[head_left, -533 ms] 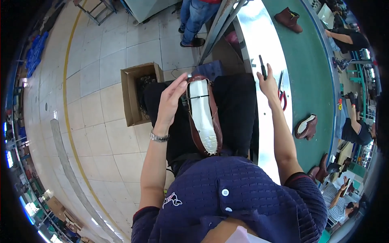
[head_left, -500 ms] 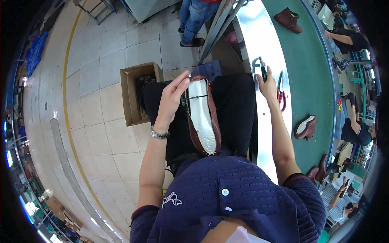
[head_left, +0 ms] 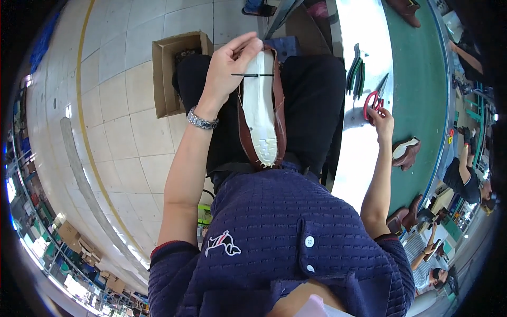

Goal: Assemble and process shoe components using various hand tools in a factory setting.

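A brown leather shoe upper [head_left: 280, 119] lies sole side up on my lap, its white bottom [head_left: 260, 113] facing me. Across that bottom runs a thin black strip [head_left: 252, 75], its left end jutting past the shoe's edge. My left hand [head_left: 227, 68] is closed at the shoe's far end, thumb and fingers pinching its edge. On the shiny metal ledge to my right, my right hand [head_left: 383, 122] has its fingers on the red handles of scissors [head_left: 373, 103], whose blades point away from me. Dark-handled pliers [head_left: 356, 74] lie just left of the scissors.
A green conveyor belt [head_left: 420, 63] runs beyond the metal ledge [head_left: 364, 26], carrying more brown shoes [head_left: 406, 154]. An open cardboard box [head_left: 163, 79] stands on the tiled floor at my left. A metal post [head_left: 285, 13] rises ahead, and people work across the belt.
My right hand has let go of the pliers, moved nearer to me and taken hold of the scissors' handles. My left hand stays at the shoe. The view has shifted.
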Tool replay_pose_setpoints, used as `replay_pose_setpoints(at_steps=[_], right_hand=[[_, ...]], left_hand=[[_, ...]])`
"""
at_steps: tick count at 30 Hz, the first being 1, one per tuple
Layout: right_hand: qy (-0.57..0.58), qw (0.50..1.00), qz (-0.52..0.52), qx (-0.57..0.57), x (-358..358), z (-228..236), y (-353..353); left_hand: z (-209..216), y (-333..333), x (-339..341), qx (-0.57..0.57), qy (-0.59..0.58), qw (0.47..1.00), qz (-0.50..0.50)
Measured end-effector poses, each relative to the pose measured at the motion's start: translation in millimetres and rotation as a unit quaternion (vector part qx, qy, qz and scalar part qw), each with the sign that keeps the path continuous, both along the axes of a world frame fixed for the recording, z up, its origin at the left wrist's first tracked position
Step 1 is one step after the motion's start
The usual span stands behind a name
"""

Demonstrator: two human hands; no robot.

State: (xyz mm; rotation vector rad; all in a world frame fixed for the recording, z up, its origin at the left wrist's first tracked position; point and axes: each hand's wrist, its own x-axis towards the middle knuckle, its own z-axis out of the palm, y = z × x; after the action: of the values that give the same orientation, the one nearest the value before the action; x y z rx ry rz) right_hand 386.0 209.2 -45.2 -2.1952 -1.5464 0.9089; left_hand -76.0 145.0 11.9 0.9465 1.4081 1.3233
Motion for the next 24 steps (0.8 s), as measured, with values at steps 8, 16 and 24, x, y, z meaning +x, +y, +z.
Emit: replay_pose_setpoints(at_steps=[8,16,24], right_hand=[[0.415,0.894,0.047,-0.165,-119.6,121.5,-83.4],[0.473,0.775,0.178,-0.381,-201.3,153.7,-121.6],[0.384,0.843,0.130,-0.353,-232.4,135.7,-132.6]], left_hand=[[3.9,-75.5,15.1,-0.056,-0.137,0.985,0.086],[8.0,-70.0,37.9,0.068,0.227,0.966,0.107],[16.2,-62.2,42.7,0.060,0.219,0.963,0.148]])
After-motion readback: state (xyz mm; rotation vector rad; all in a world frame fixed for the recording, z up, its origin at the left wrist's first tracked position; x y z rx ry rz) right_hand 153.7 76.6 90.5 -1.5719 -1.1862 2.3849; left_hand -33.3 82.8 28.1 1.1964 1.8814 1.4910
